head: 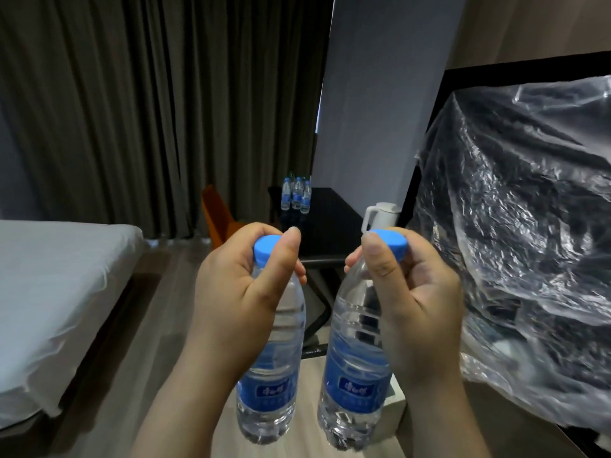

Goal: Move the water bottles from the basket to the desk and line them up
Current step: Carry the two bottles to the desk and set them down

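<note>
My left hand (238, 292) grips the neck of a clear water bottle (269, 391) with a blue cap and blue label, which hangs upright in front of me. A second bottle (357, 375) of the same kind hangs to its right, its neck held in my right hand (413, 292). Both bottles are in the air above the floor. Ahead stands the black desk (330, 219). Several water bottles (296, 195) stand close together at its far left corner. The basket is not in view.
A white kettle (380, 214) stands on the desk's right side. A large object wrapped in clear plastic (529, 226) fills the right. A bed with white sheets (49, 285) lies at left. An orange chair (215, 216) sits before dark curtains. Wooden floor runs between.
</note>
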Demonstrator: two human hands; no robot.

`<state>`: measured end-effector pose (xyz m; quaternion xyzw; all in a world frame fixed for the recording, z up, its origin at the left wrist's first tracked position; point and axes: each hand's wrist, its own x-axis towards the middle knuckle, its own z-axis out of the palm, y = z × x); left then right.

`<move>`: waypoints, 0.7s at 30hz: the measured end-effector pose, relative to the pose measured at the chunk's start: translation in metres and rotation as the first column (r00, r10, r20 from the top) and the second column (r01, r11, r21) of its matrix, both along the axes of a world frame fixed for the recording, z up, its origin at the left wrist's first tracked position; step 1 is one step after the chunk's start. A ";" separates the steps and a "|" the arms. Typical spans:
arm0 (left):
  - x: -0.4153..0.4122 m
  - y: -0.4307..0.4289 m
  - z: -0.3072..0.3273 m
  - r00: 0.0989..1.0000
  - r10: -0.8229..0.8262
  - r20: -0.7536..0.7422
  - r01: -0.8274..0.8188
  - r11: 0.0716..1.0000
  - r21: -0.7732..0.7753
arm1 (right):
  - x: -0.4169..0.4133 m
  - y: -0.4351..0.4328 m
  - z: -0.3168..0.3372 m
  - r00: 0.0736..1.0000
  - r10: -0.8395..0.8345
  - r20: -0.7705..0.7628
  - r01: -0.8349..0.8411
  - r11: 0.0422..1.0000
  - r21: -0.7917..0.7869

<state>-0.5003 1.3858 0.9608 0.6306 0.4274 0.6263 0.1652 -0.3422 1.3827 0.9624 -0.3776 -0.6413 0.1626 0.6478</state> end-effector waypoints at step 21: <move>-0.045 0.325 -0.012 0.994 0.107 -0.029 -0.108 0.993 -0.039 | -0.043 0.346 -0.015 0.992 0.089 -0.086 -0.092 0.995 -0.035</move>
